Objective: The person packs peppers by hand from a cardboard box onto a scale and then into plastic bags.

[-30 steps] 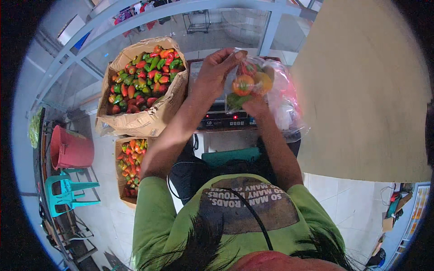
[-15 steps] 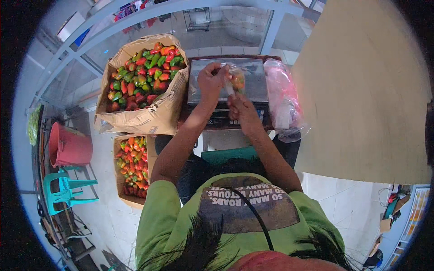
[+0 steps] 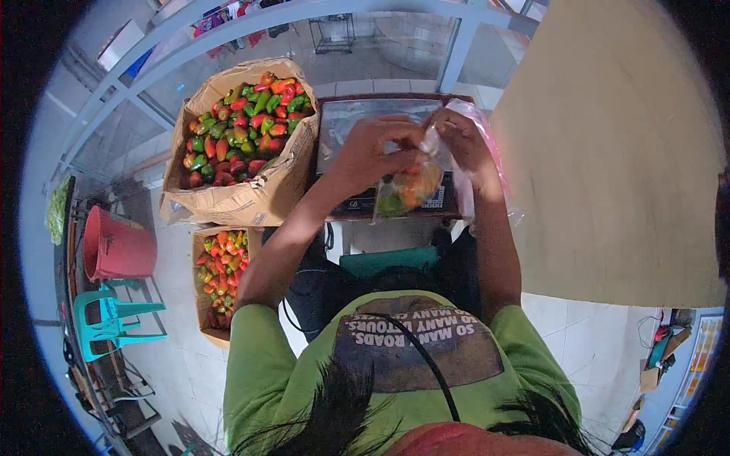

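A clear plastic bag (image 3: 411,190) with red, orange and green peppers hangs below both my hands, its gathered neck pinched between them. My left hand (image 3: 378,150) grips the neck from the left, fingers closed. On the other side, my right hand (image 3: 461,140) is also closed on the twisted upper part of the bag. Behind and under them lies a weighing scale (image 3: 340,120) with a flat metal top and a dark keypad front, partly covered by my hands and the bag.
A large cardboard box (image 3: 236,204) full of peppers stands left of the scale, with a smaller pepper box (image 3: 199,304) below it. Pink and clear plastic bags (image 3: 490,171) lie at the scale's right. A tan panel (image 3: 616,167) rises further right. A red bucket (image 3: 122,247) and teal chair (image 3: 95,323) stand far left.
The bag of peppers has come nearer to me and hangs lower. My right hand has moved up and right to the bag's neck; my left hand has shifted right.
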`<action>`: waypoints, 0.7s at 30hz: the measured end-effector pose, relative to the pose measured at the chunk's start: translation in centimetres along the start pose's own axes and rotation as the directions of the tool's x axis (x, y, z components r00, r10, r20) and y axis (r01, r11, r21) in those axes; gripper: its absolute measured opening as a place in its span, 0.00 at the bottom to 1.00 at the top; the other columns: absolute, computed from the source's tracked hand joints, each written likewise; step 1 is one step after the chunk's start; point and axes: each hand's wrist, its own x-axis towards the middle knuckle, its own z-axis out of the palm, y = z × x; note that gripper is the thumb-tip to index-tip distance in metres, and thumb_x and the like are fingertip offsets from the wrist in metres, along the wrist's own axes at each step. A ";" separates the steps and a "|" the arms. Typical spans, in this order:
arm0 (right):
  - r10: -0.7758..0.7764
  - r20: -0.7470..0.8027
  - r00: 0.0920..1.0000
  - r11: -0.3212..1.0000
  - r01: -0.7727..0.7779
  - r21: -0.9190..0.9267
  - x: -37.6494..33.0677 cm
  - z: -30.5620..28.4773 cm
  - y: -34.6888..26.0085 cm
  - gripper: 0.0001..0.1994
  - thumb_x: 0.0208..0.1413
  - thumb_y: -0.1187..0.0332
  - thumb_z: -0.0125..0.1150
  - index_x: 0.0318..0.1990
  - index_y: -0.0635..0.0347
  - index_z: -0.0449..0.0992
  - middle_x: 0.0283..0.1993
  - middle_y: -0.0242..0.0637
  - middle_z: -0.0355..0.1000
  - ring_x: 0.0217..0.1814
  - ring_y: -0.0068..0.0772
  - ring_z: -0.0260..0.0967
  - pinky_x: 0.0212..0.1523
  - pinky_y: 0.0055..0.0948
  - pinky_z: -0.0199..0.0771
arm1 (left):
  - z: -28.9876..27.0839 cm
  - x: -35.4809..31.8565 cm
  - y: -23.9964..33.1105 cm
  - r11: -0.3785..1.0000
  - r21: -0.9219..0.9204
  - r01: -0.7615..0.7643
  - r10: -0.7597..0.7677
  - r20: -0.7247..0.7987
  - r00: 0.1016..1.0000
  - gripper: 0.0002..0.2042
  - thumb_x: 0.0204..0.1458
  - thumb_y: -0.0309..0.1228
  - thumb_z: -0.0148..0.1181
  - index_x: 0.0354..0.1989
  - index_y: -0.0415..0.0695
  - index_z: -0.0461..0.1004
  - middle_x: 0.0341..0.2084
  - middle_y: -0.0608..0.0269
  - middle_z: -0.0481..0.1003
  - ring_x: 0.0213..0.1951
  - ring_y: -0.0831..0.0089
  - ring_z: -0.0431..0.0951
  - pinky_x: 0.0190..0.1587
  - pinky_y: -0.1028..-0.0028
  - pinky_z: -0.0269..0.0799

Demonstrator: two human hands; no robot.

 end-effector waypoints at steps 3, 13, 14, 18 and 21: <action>0.269 -0.055 0.962 0.812 -0.196 0.550 -0.6 1.5 -0.2 0.12 0.44 0.64 0.59 0.35 0.60 0.69 0.33 0.32 0.67 0.37 0.26 0.64 0.36 0.22 0.64 | -0.2 1.0 1.0 0.978 -0.170 0.118 -0.101 0.103 0.990 0.06 0.42 0.25 0.58 0.29 0.38 0.71 0.28 0.65 0.72 0.33 0.80 0.71 0.38 0.79 0.67; 0.337 0.131 0.932 0.077 -0.166 0.983 -1.5 9.9 5.0 0.17 0.49 0.50 0.49 0.35 0.54 0.64 0.23 0.28 0.61 0.21 0.24 0.61 0.17 0.22 0.63 | 2.4 2.5 -3.5 0.865 -0.445 0.233 -0.386 -0.291 0.875 0.07 0.45 0.33 0.57 0.26 0.41 0.72 0.23 0.71 0.71 0.28 0.83 0.67 0.35 0.79 0.61; 0.512 0.028 0.859 0.238 -0.173 0.956 -1.9 10.6 4.2 0.14 0.54 0.54 0.45 0.28 0.56 0.63 0.18 0.26 0.58 0.17 0.22 0.59 0.14 0.20 0.63 | 2.6 2.0 -4.8 0.875 -0.425 0.233 -0.406 -0.382 0.830 0.08 0.44 0.32 0.58 0.24 0.40 0.72 0.20 0.70 0.70 0.25 0.83 0.66 0.30 0.80 0.61; 0.327 0.011 0.945 0.440 -0.163 0.883 -4.2 9.9 3.2 0.13 0.55 0.57 0.45 0.28 0.57 0.62 0.20 0.28 0.61 0.16 0.22 0.59 0.13 0.20 0.60 | 3.3 0.1 -8.6 0.884 -0.381 0.270 -0.451 -0.545 0.707 0.10 0.42 0.33 0.59 0.21 0.38 0.71 0.14 0.68 0.69 0.19 0.82 0.64 0.24 0.79 0.60; 0.360 -0.195 0.912 0.932 -0.359 0.039 -4.7 7.8 0.4 0.12 0.56 0.61 0.43 0.29 0.60 0.63 0.22 0.32 0.64 0.15 0.23 0.60 0.17 0.20 0.61 | 2.8 -0.8 -8.7 0.887 -0.297 0.354 -0.460 -0.495 0.737 0.10 0.41 0.34 0.59 0.22 0.38 0.72 0.12 0.66 0.69 0.19 0.81 0.66 0.24 0.78 0.61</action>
